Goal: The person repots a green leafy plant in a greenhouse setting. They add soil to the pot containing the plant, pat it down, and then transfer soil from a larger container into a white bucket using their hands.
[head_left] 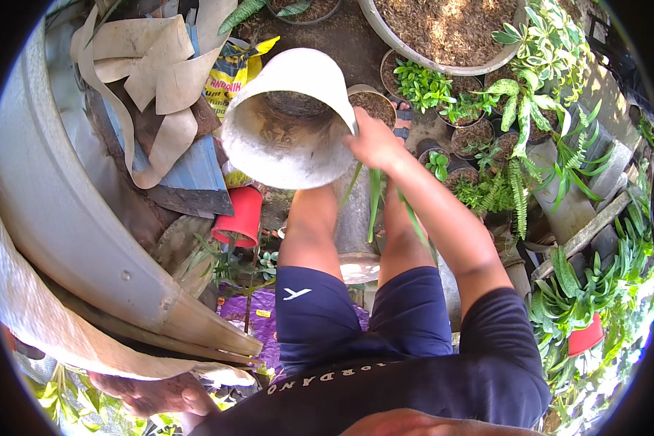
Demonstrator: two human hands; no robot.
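My right hand [376, 139] grips the rim of a white round pot [289, 117], which is tilted so that its mouth faces me. Inside, the bottom of the pot is dark and stained. Long green strap leaves [374, 204] hang below my right hand; whether it also holds them, I cannot tell. Between my legs stands a grey cylindrical object [358, 223], partly hidden by those leaves. At the lower left, what looks like my left hand [152, 393] is brownish and lies under the edge of a pale curved sheet [114, 349]; its fingers are unclear.
A large round planter [381, 32] of brown growing medium stands ahead, with several small potted plants [425, 87] near it. A curved metal sheet [87, 212] fills the left. A red pot [240, 218] lies tipped beside a yellow printed bag [229, 79]. Ferns [515, 191] crowd the right.
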